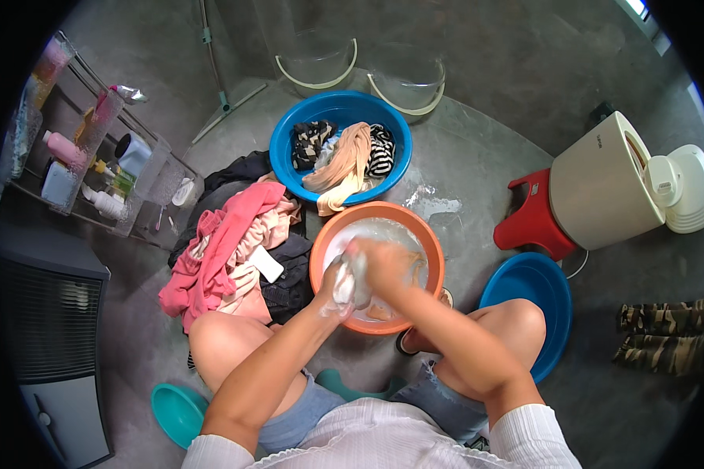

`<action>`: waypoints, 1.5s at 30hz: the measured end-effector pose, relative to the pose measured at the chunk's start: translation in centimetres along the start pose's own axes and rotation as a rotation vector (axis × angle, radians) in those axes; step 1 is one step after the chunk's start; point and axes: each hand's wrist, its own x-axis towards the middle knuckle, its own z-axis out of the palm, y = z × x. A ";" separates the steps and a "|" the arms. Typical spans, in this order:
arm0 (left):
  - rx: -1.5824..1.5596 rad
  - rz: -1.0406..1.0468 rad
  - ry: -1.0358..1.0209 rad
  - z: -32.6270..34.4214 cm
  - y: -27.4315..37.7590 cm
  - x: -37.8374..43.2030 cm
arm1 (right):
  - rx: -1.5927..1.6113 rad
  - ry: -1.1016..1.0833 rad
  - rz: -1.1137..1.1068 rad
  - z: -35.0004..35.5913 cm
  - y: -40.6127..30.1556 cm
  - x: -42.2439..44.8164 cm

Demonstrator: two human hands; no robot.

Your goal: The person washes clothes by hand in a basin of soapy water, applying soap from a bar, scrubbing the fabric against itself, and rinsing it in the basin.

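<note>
Over an orange plastic basin (pixel 437 267) of sudsy water, my left hand (pixel 332 287) grips a wet, lathered greyish-white cloth (pixel 358 280). My right hand (pixel 384 265) is blurred and bears on the same cloth from the other side; its fingers are curled. Some tan fabric (pixel 381 312) lies in the water below. Left of the basin, a heap of laundry has a pink garment (pixel 243 220), pale peach fabric (pixel 258 299) and dark clothes (pixel 296 264). A white rectangular block (pixel 265 264), perhaps bar soap, rests on it.
Beyond stands a blue basin (pixel 278 138) of clothes, with clear buckets (pixel 317 64) behind. At right are a cream drum appliance (pixel 601 182) on a red base and another blue basin (pixel 525 281). A bottle rack (pixel 126 220), a cabinet (pixel 64 410) and a teal basin (pixel 179 413) stand left.
</note>
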 end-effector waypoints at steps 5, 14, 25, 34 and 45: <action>-0.255 0.480 -0.640 -8.1 -1.2 0.9 | 0.130 -0.061 -0.125 3.0 -8.0 -0.2; 0.071 0.188 -0.012 0.8 3.5 -1.7 | 0.461 0.079 0.033 2.8 5.9 -1.7; 0.168 0.166 0.104 -2.0 4.3 -2.9 | 1.175 -0.354 0.556 2.0 3.1 -1.1; 0.036 0.062 0.249 2.9 2.5 -3.4 | 0.051 -0.127 -0.036 -0.1 -0.6 -0.3; 0.155 0.061 0.038 3.2 3.6 -3.5 | 0.376 -0.034 0.281 1.1 5.1 1.6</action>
